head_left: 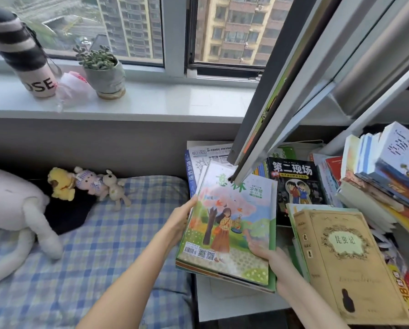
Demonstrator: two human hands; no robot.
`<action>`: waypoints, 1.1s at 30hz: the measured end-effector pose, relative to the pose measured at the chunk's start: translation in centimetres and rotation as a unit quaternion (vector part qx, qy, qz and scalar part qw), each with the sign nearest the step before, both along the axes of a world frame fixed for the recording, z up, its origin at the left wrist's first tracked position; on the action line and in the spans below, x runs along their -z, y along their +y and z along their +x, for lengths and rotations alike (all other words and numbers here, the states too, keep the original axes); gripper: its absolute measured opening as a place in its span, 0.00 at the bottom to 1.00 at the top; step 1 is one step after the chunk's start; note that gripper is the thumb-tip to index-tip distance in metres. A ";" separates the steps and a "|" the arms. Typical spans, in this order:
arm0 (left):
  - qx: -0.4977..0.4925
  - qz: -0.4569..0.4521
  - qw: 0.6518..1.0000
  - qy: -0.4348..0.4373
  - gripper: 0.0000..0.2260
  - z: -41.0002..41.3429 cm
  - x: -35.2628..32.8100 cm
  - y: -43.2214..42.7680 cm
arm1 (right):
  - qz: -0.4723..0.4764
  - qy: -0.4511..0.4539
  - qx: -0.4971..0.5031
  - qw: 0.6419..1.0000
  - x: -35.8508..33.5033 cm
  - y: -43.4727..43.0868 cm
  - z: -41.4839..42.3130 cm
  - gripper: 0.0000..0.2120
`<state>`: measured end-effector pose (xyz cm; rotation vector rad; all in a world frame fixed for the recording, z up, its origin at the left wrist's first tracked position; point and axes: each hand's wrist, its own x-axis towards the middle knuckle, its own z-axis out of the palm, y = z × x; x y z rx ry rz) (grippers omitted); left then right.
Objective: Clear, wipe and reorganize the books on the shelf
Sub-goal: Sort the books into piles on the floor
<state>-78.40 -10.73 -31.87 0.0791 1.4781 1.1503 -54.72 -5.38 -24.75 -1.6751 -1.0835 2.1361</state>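
A stack of thin magazines [236,217] with a girl under a pink tree on the top cover is held in both hands. My left hand [181,216] grips its left edge. My right hand [268,256] holds the lower right corner, thumb on the cover. Beneath and behind it lie more books: a comic physics book [210,153], a black book [293,184] and a tan hardcover [341,260]. A leaning pile of books [383,176] fills the right. The white shelf surface [234,302] shows below the stack.
A grey metal frame [293,91] slants down over the books. To the left is a bed with a blue checked sheet [92,245], plush toys [89,184] and a white plush [13,205]. The windowsill holds a striped bottle [25,53] and a potted succulent [103,70].
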 end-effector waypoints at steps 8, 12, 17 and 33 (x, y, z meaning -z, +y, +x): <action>-0.030 -0.072 0.990 0.115 0.26 -1.1 -1.0 3.5 | -0.066 0.062 0.010 0.996 -2.1 -0.9 3.7 0.29; -0.010 -0.091 0.989 0.120 0.16 -1.0 -1.4 4.6 | -0.088 0.082 0.024 0.992 -3.7 -1.5 3.9 0.22; -0.056 -0.075 0.995 0.041 0.43 -3.4 5.3 7.6 | -0.118 0.067 0.042 0.990 -5.2 -2.3 3.4 0.15; -0.022 -0.059 0.990 0.127 0.12 -2.9 -2.5 2.0 | -0.205 0.059 0.033 0.976 -11.2 -3.4 5.4 0.35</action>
